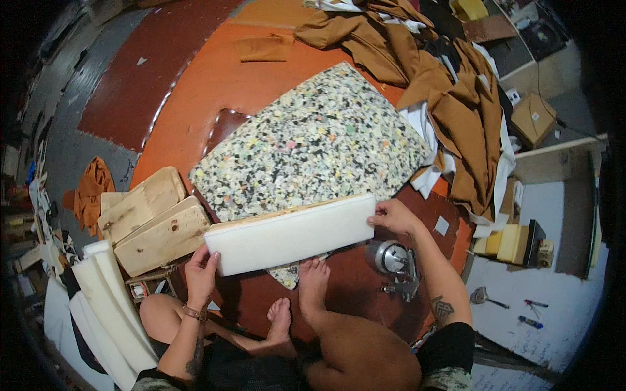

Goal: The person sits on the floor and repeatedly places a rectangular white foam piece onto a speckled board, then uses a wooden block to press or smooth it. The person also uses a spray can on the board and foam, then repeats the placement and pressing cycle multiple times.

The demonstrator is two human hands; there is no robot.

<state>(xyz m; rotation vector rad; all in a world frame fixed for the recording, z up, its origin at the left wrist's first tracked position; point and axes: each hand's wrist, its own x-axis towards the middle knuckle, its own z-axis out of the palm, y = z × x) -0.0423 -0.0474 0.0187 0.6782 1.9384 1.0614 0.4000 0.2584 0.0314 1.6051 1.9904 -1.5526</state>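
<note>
A long white foam strip (pixel 293 238) lies against a wooden board (pixel 287 214), whose edge shows along the strip's far side. At the strip's left end my left hand (pixel 201 272) pinches the foam between thumb and fingers. My right hand (pixel 394 217) grips the right end the same way. Beneath and beyond the board spreads a thick sheet of speckled multicoloured foam (pixel 313 137). A metal spray gun (pixel 394 260) with a round cup rests on the floor near my right forearm.
Wooden boards (pixel 160 234) are stacked at the left, with white foam strips (pixel 107 293) below them. Brown fabric (pixel 456 124) lies heaped at the far right. Yellow foam blocks (pixel 508 242) stand beside a white surface (pixel 541 339) holding pens. My bare feet are close to the strip.
</note>
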